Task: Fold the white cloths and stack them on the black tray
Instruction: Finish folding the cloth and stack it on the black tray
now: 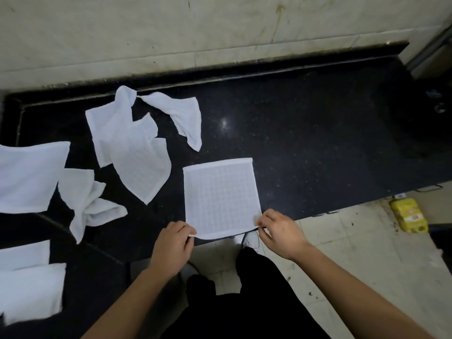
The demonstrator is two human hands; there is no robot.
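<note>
A flat white waffle-weave cloth [221,196] is spread on the black speckled stone table [318,133], at its near edge. Its slightly longer axis runs from the person towards the pale wall [171,33], and its near hem hangs just past the table's front. The near-left corner is pinched by the left hand [172,245] and the near-right corner by the right hand [281,234], with fingers [188,230] and thumbs closed on the hem.

Three crumpled white cloths [137,152] [181,116] [90,206] are scattered further left. A flatter white cloth [29,177] is cut off by the left border, as are the folded white cloths [29,285] at lower left. Whether those are laid on a black tray cannot be told, since any tray is lost against the dark surface.

A yellow plastic container [408,215] is seen lying on the tiled floor [354,253] at right. A label is carried on it, but its writing is too blurred to be read.
</note>
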